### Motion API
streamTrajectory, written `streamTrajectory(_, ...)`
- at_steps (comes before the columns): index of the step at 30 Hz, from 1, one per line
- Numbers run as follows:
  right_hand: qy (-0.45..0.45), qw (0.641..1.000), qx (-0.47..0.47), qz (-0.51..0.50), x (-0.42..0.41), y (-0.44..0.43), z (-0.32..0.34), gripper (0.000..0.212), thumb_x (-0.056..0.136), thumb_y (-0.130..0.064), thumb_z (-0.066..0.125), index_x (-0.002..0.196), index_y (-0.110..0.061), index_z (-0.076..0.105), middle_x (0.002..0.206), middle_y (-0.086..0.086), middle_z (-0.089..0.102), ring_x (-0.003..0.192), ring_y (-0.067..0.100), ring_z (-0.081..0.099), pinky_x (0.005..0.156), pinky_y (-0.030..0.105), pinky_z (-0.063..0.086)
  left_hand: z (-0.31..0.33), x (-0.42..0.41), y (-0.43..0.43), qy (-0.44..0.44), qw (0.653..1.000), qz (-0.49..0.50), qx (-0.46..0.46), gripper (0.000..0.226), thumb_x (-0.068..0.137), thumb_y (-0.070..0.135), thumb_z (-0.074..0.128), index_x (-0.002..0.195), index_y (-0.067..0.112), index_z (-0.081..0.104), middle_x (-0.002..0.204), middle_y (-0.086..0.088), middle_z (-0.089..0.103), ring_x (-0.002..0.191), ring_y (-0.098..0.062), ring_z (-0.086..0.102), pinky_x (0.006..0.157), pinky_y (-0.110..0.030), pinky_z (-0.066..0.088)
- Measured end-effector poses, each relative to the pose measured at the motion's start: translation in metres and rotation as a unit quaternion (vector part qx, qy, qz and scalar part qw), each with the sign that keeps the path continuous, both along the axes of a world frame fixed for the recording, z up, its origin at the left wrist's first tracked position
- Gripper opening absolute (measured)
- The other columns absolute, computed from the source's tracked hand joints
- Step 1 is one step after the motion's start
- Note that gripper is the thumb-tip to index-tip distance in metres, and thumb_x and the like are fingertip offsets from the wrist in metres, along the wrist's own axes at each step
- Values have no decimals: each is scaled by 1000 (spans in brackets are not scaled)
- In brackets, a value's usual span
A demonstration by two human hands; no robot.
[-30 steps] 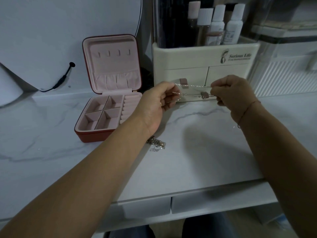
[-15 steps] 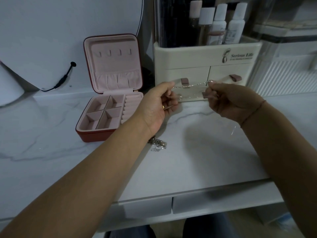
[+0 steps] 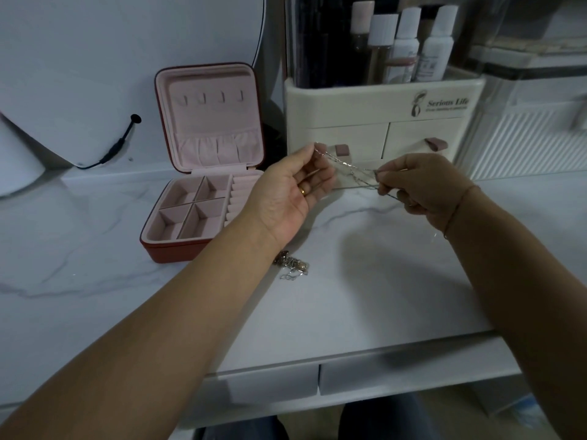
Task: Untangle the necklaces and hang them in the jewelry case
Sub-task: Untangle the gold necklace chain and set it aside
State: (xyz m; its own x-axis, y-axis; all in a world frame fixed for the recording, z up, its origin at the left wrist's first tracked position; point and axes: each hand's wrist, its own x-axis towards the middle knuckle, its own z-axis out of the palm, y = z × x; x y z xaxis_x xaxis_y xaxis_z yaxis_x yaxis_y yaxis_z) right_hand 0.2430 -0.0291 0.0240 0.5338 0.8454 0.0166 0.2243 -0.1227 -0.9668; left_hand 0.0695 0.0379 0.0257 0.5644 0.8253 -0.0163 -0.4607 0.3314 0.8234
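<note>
Slanting now where half a second ago it ran level, the necklace [image 3: 346, 168] drops from the left hand down toward the right, and the left palm has turned further upward.

Beneath everything lies the desk [image 3: 365, 296], white with grey marble veining and dimly lit. Two shallow drawers [image 3: 381, 373] sit below its front edge, and a pale wall stands behind it. A cream organizer [image 3: 365, 128] carrying bottles [image 3: 403, 46] stands along the back edge. Left of it, also near the back edge, the jewelry case [image 3: 171, 252] sits with its lid propped upright, likely so that the row of hooks [image 3: 211, 97] inside faces the person and can take a chain directly. No chain hangs there yet.

The left hand [image 3: 286, 198] and right hand [image 3: 425, 185] are raised above the back half of the desk, clear of its surface, probably so the strands hang free and show where they cross. The left thumb and forefinger pinch one end high, while the right fingers [image 3: 397, 176] are clenched on several strands. A tangled heap [image 3: 292, 266] of more chain waits on the desk just beside the left wrist, toward the middle, seemingly set aside for later.
</note>
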Motion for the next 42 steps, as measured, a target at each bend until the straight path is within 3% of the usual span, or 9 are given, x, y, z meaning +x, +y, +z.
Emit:
streamTrajectory(4, -15, 1000, -7, 10, 0, 0, -2, 20, 90, 3, 56, 75, -9, 60, 66, 8, 61, 31, 4, 25, 34, 9, 19, 1, -2, 0, -28, 999, 1, -16, 19, 98, 15, 48, 89, 8, 63, 61, 0, 63, 60, -11, 64, 72, -28, 58)
streamTrajectory(10, -68, 998, 18, -5, 3, 4, -5, 19, 88, -1, 59, 75, -13, 63, 57, -1, 64, 34, 4, 33, 35, 12, 29, 1, -2, 1, -6, 1000, 6, 1, 18, 97, 16, 50, 84, 11, 61, 50, 4, 46, 42, -5, 42, 53, -21, 50)
streamTrajectory(14, -126, 984, 123, -20, 2, 6, -3, 7, 86, 1, 62, 84, -6, 64, 62, 0, 66, 47, 1, 55, 52, 13, 46, -4, 0, 3, 85, 994, 27, 64, 17, 97, 16, 50, 85, 12, 61, 53, 5, 44, 42, -4, 34, 45, -18, 34)
streamTrajectory(20, -175, 965, 192, 23, -10, 1, 3, 6, 88, 0, 62, 89, -6, 63, 68, 7, 67, 57, 0, 60, 63, 16, 51, -9, 5, -5, 267, 947, 58, 168, 9, 90, 21, 62, 82, 17, 62, 75, 2, 56, 65, -9, 50, 60, -21, 39)
streamTrajectory(25, -170, 962, 176, 120, -21, -3, 6, 4, 86, 0, 65, 90, -2, 63, 66, 3, 67, 53, -5, 56, 53, 9, 41, -9, 5, -7, 250, 945, 31, 207, 34, 86, 17, 68, 118, 15, 57, 102, 5, 64, 83, 3, 58, 67, -5, 43)
streamTrajectory(28, -173, 956, 164, 170, -24, -5, 6, 7, 84, -1, 68, 89, -4, 65, 59, -7, 64, 51, -2, 55, 56, 8, 43, -9, 6, -9, 222, 952, -34, 207, 33, 84, 6, 67, 117, 7, 61, 87, 1, 71, 75, 1, 65, 70, -8, 47)
streamTrajectory(31, -143, 960, 161, 180, -23, -5, 6, 10, 83, -1, 69, 88, -9, 65, 66, -1, 64, 54, 1, 53, 55, 11, 43, -12, 5, -10, 218, 954, -36, 203, 5, 88, 5, 64, 91, 8, 66, 65, 0, 68, 61, -9, 64, 68, -18, 52)
streamTrajectory(38, -90, 968, 164, 166, -14, -2, 5, 16, 84, 7, 64, 90, -8, 63, 73, -13, 71, 68, 8, 63, 69, 18, 53, -10, 3, -5, 219, 953, 45, 204, 18, 95, 12, 55, 82, 14, 67, 55, 6, 64, 56, -8, 59, 63, -18, 50)
streamTrajectory(42, -95, 970, 177, 135, -13, -2, 4, 19, 86, 10, 60, 92, -8, 64, 85, -1, 73, 79, 11, 69, 71, 19, 55, -11, 4, -4, 235, 948, 57, 205, 21, 97, 15, 54, 82, 15, 69, 56, 5, 60, 56, -8, 56, 63, -19, 48)
